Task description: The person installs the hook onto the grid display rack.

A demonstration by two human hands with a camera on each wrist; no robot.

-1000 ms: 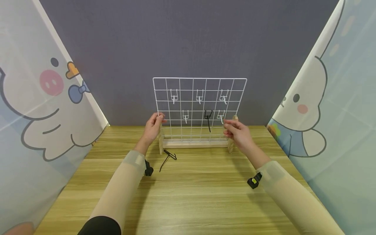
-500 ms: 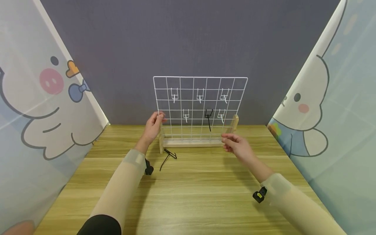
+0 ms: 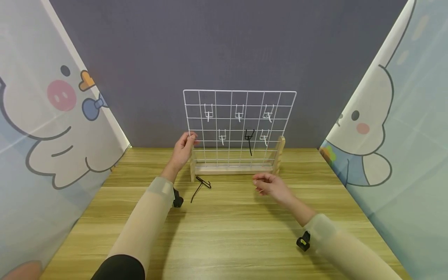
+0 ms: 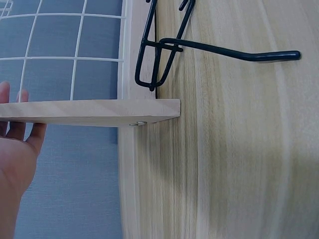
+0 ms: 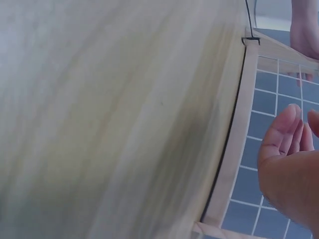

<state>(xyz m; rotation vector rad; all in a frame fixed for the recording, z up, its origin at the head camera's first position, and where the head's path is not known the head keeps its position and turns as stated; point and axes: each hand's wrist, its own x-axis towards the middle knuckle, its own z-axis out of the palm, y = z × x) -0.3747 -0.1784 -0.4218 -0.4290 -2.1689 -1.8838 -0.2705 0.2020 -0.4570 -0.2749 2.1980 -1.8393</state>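
A white wire grid [image 3: 239, 91] stands upright in a wooden base [image 3: 231, 170] at the back of the table. My left hand [image 3: 182, 149] grips the base's left wooden post [image 4: 89, 112], its fingers reaching round the far side near the grid's edge. Several white hooks [image 3: 209, 114] and one black hook [image 3: 249, 142] hang on the wires. In front of the left post lies a loose black hook [image 4: 244, 55]. My right hand [image 3: 271, 186] hovers in front of the base's right end, fingers loosely bent, with nothing between them.
The wood-grain table [image 3: 224, 233] reaches up to a dark grey wall [image 3: 238, 46] behind the stand. Cartoon-printed panels [image 3: 367, 132] close in both sides. The right wooden post [image 3: 280, 149] rises behind my right hand.
My right hand has left the grid's right edge and come down and leftward, in front of the base. My left hand keeps its grip on the post.
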